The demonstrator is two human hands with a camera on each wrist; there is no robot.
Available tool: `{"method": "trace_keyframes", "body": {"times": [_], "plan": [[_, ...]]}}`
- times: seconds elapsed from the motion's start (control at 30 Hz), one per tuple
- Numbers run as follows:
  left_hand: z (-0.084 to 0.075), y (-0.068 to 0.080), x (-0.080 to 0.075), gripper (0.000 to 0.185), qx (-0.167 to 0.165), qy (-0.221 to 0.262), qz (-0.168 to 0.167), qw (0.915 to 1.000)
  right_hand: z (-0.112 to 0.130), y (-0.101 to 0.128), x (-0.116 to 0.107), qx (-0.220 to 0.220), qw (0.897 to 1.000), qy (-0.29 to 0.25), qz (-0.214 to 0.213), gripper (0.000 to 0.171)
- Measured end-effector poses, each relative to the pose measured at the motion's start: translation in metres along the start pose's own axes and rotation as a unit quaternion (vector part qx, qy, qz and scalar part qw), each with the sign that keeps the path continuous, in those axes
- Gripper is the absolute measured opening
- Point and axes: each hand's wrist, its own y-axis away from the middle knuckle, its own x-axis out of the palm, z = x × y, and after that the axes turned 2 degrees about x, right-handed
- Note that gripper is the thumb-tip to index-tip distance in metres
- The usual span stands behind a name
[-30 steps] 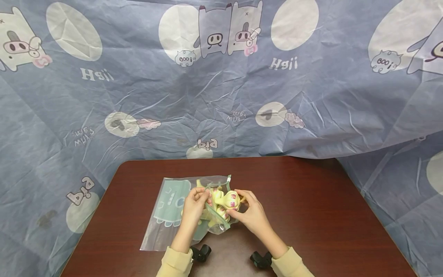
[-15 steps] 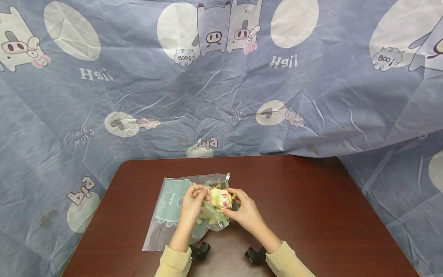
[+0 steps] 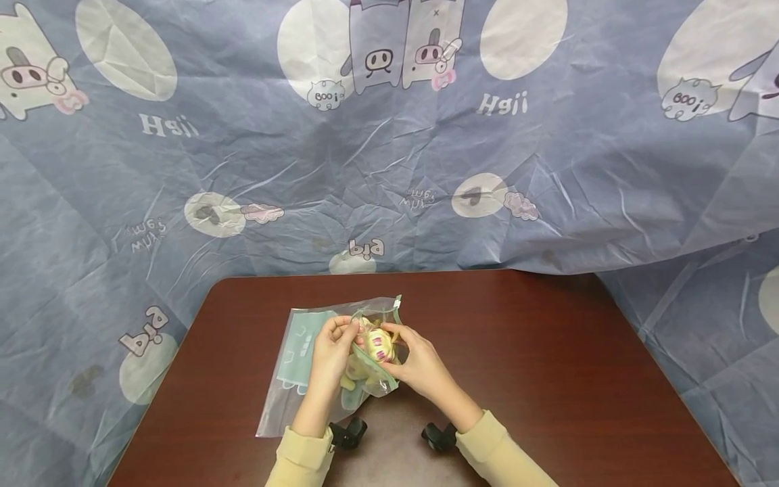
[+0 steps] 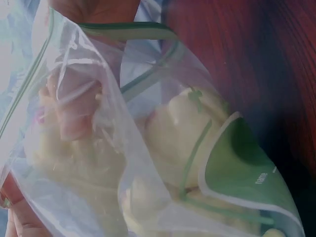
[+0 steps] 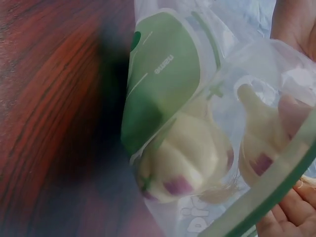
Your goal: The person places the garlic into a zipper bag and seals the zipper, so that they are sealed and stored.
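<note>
A clear zip bag (image 3: 274, 412) with a green printed panel lies on the table. Its mouth gapes toward the right, edged by a green zip strip (image 5: 271, 192). My left hand (image 3: 329, 352) pinches the near-left rim of that mouth. With thumb and fingers, my right hand (image 3: 421, 362) holds a garlic bulb (image 3: 379, 345), pale yellow with purple patches, at the opening. Through the plastic in the right wrist view, one garlic bulb (image 5: 192, 155) rests in the bag, and fingertips overlap another bulb (image 5: 256, 140). Pale bulbs (image 4: 182, 133) also show through the film in the left wrist view.
The dark red-brown wooden table (image 3: 535, 365) extends around the bag. Behind it hangs a blue cartoon-print cloth (image 3: 292, 162). Black devices sit at both wrists, one by the left cuff (image 3: 349, 433) and one by the right cuff (image 3: 439, 436).
My right hand has moved left with the garlic bulb, from the bag's right edge into its mouth. My left hand keeps its pinch on the rim and has shifted slightly.
</note>
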Motion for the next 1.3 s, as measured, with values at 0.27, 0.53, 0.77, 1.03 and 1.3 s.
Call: {"method": "trace_keyframes", "body": {"times": [0.27, 0.53, 0.77, 1.03, 1.3], "plan": [[0.0, 0.001, -0.001, 0.021, 0.003, 0.005, 0.005, 1.0, 0.004, -0.002, 0.001, 0.003, 0.999, -0.012, 0.043, 0.071], [0.003, 0.001, 0.001, 0.021, -0.003, 0.006, 0.007, 1.0, -0.001, 0.006, -0.007, 0.031, 0.999, -0.04, -0.003, 0.064], [0.004, 0.003, 0.001, 0.024, -0.017, -0.01, 0.015, 0.9997, -0.015, 0.017, -0.018, 0.047, 0.995, -0.062, -0.062, 0.05], [0.007, 0.003, 0.003, 0.02, -0.014, -0.002, 0.026, 0.9996, -0.036, 0.024, -0.028, 0.07, 0.989, -0.041, -0.125, 0.037], [0.01, 0.003, 0.004, 0.02, -0.011, -0.001, 0.032, 0.9994, -0.054, 0.031, -0.024, 0.118, 0.982, -0.009, -0.146, 0.036]]}}
